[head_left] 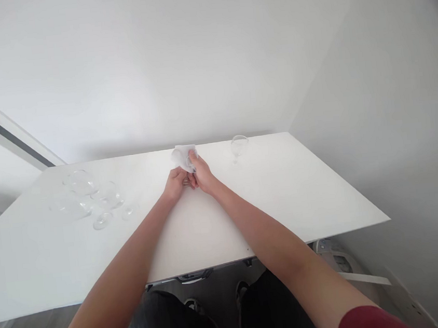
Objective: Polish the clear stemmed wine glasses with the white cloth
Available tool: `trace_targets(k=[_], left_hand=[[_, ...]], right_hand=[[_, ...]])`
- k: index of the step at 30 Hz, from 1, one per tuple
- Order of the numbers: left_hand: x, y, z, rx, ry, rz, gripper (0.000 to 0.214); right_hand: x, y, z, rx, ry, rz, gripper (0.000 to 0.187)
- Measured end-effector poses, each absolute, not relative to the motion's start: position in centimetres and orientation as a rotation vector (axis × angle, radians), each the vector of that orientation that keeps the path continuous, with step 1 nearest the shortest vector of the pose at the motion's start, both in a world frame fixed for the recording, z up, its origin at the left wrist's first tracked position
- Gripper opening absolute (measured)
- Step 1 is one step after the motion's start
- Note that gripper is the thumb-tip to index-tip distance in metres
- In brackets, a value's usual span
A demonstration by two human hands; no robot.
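Note:
Both my hands meet over the middle of the white table (285,193). My right hand (203,174) is closed on a white cloth (182,155) that is wrapped over a clear glass (190,165). My left hand (176,183) is closed just below it, gripping the lower part of the same glass, which is mostly hidden by the fingers and the cloth.
A clear stemmed glass (238,146) stands upright at the back of the table, right of my hands. Several clear glasses (93,195) lie and stand in a group on the left part of the table. A white wall rises behind the table.

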State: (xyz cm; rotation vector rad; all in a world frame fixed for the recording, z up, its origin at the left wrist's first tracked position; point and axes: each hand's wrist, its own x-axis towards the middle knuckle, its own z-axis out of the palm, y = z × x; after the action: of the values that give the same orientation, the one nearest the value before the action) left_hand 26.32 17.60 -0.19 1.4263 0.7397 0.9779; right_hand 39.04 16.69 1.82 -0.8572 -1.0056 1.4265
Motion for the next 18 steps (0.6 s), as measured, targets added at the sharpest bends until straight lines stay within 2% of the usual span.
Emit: trace_targets(k=[8, 18], left_hand=[[26.2, 17.9, -0.1, 1.197, 0.698, 1.048, 0.019], [26.2, 18.8, -0.5, 1.051, 0.868, 1.212, 0.027]], right_hand=[[39.9, 17.7, 0.6, -0.837, -1.06, 1.496, 0.053], [40.2, 18.2, 0.0, -0.722, -1.12, 1.445, 0.052]])
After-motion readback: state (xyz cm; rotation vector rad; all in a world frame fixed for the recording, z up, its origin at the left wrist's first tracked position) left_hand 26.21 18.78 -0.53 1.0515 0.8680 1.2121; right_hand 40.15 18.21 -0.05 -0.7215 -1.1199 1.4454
